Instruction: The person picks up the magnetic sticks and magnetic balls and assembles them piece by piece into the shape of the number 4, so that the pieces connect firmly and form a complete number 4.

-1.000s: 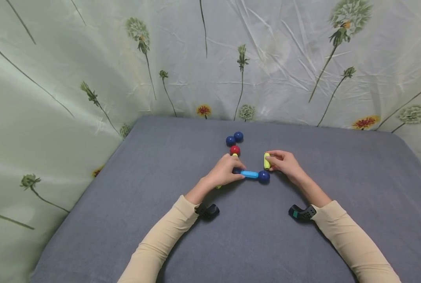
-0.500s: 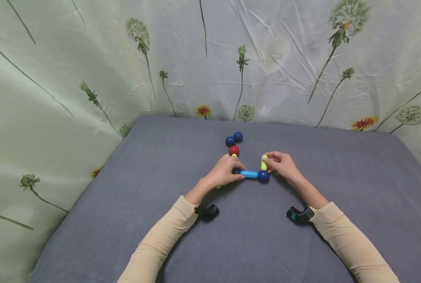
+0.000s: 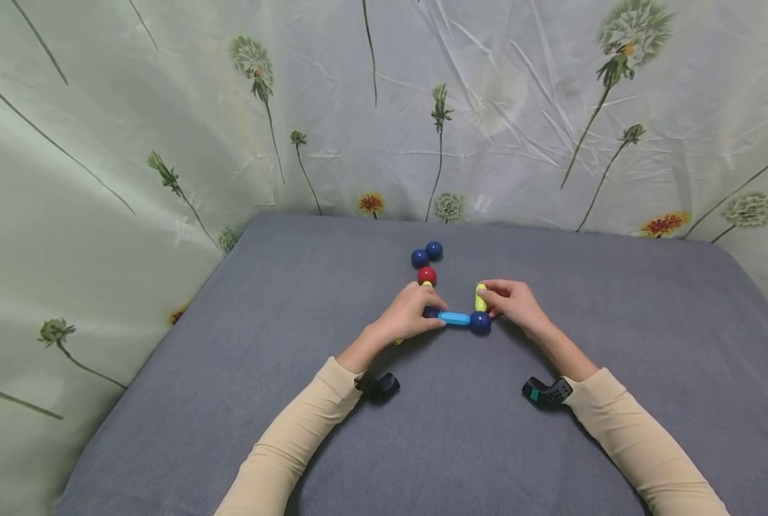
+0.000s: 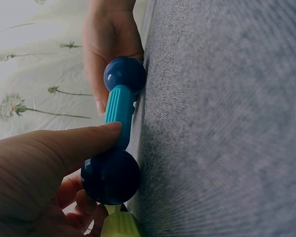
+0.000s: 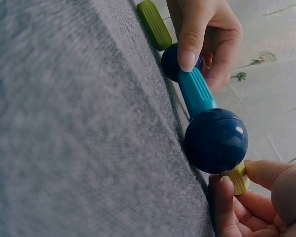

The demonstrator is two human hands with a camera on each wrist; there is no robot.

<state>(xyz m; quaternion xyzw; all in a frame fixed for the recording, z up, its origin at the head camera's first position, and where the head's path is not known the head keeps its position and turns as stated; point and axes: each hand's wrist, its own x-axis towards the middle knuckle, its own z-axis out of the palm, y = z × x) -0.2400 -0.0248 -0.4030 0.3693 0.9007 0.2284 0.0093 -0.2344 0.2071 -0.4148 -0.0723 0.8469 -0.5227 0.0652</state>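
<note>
My left hand (image 3: 406,314) grips a light-blue ribbed rod (image 3: 455,318) near its left end, with the thumb laid on it in the left wrist view. A dark-blue ball (image 4: 111,177) sits at that end, partly covered by the hand from above. At the rod's right end is another dark-blue ball (image 3: 481,322). My right hand (image 3: 516,304) pinches a yellow rod (image 3: 481,297) between thumb and fingers, its near end against the right ball. Beside the left ball, a yellow-green rod (image 5: 154,24) lies on the cloth in the right wrist view.
Beyond my left hand a red ball (image 3: 427,275) stands at the end of a mostly hidden yellow rod. Two dark-blue balls, one nearer (image 3: 419,259) and one farther (image 3: 434,249), lie behind it. The grey cloth surface (image 3: 461,430) ends at a flower-printed curtain (image 3: 519,115).
My right hand has moved slightly left, bringing the yellow rod's end from beside the right dark-blue ball onto it. The left hand has kept its place on the light-blue rod.
</note>
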